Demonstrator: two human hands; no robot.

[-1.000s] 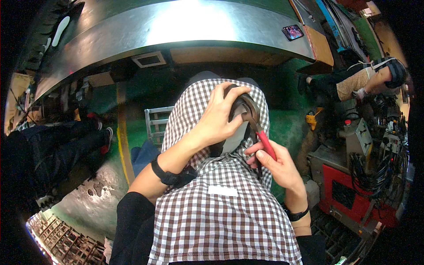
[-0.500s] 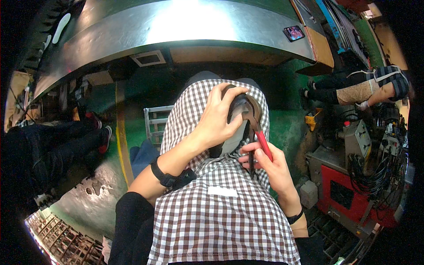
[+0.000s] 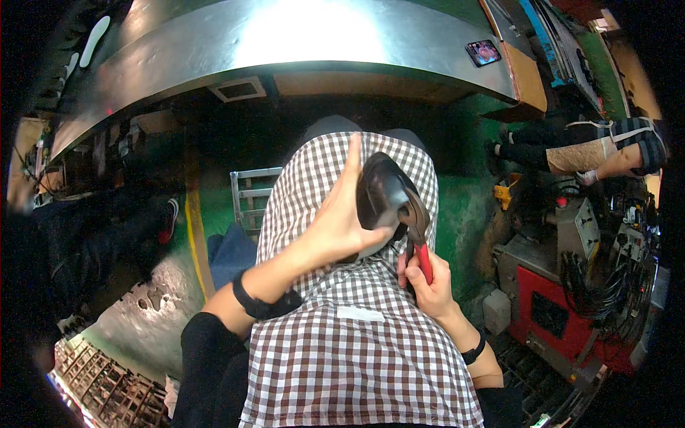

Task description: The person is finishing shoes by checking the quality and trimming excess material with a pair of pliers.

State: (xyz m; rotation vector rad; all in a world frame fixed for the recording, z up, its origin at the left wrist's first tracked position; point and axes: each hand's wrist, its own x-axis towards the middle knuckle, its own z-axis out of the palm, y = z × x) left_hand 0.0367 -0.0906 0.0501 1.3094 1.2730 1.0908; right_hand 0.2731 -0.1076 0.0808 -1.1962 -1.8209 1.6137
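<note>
A shiny black shoe (image 3: 378, 191) lies tilted on my lap, over the brown-and-white checked apron (image 3: 357, 357). My left hand (image 3: 335, 214) cups its left side, fingers straight along it and thumb across its near part; whatever the fingers do underneath is hidden. My right hand (image 3: 432, 282) is closed round the red handle of a pair of pincers (image 3: 419, 232). The dark jaws of the pincers are against the right edge of the shoe, but their bite cannot be made out.
A metal-topped bench (image 3: 178, 64) runs across in front, bearing a phone (image 3: 483, 53) at its right end. Red-and-grey machinery (image 3: 549, 299) with cables stands at right. Another person (image 3: 592, 153) is beyond it, and someone's dark-clothed legs (image 3: 107, 235) show at left. A metal rack (image 3: 246, 196) stands left of my knees.
My left hand's fingers have come off the top of the shoe and straightened along its left side. The right hand and pincers have dropped slightly nearer, its fingers now closed tighter on the handles.
</note>
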